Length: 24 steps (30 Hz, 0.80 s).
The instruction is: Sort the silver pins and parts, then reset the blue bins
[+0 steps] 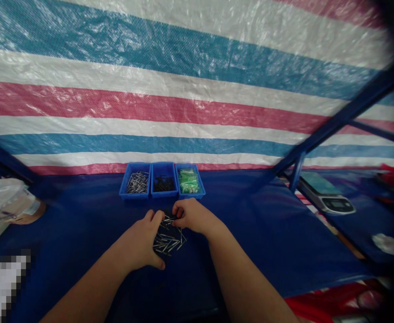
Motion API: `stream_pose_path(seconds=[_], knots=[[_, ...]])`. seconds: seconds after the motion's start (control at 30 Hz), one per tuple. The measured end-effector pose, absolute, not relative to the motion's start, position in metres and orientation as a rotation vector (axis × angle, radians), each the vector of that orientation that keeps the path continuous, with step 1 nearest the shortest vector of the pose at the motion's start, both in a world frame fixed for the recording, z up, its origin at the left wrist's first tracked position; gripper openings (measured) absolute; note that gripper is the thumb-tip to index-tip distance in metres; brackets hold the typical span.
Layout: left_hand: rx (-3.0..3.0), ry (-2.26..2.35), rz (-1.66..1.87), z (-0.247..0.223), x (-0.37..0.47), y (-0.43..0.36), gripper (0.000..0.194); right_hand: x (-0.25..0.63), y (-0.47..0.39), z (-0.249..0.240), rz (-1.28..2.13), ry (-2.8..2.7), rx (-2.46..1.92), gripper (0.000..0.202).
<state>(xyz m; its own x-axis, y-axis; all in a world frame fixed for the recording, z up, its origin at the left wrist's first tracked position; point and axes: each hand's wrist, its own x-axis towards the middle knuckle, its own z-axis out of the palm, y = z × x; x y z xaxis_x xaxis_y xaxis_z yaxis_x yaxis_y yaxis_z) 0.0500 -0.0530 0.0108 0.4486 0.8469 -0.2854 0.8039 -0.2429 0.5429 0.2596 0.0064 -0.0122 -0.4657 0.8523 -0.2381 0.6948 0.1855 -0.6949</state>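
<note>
A loose pile of thin silvery metal pins (pixel 167 243), screw- or rivet-like, lies on the dark blue table; their exact kind is too small to tell. Curved around the pile's left side is my left hand (pixel 145 242), thumb and fingers apart, touching its edge. My right hand (pixel 194 217) is at the pile's upper right, with fingers curled and thumb close to them; whatever is between the fingertips is hidden. Just beyond my hands stand three blue bins: one with similar metal pins (pixel 138 183), one with small dark pieces (pixel 163 184), one with green packets (pixel 188 180).
A clear plastic tub (pixel 11 202) stands at the left. A digital scale (pixel 327 193) sits on another blue surface at the right, past a gap. Blue metal frame bars (pixel 318 134) slant upward there. Striped plastic sheeting (pixel 183 107) hangs behind the table.
</note>
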Motion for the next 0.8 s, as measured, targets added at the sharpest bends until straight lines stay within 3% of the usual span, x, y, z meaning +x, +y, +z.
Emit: stream_pose_path(seconds=[0.5, 0.63, 0.8], knots=[[2.134, 1.407, 0.266, 0.022, 0.036, -0.037, 0.039, 0.257, 0.004, 0.008, 0.855, -2.243, -1.369, 0.005], [2.057, 1.073, -0.055, 0.024, 0.039, -0.046, 0.049, 0.267, 0.005, 0.007, 0.927, -2.344, -1.413, 0.008], [2.167, 1.038, -0.253, 0.015, 0.055, -0.067, 0.056, 0.272, 0.006, 0.006, 0.994, -2.393, -1.521, 0.013]])
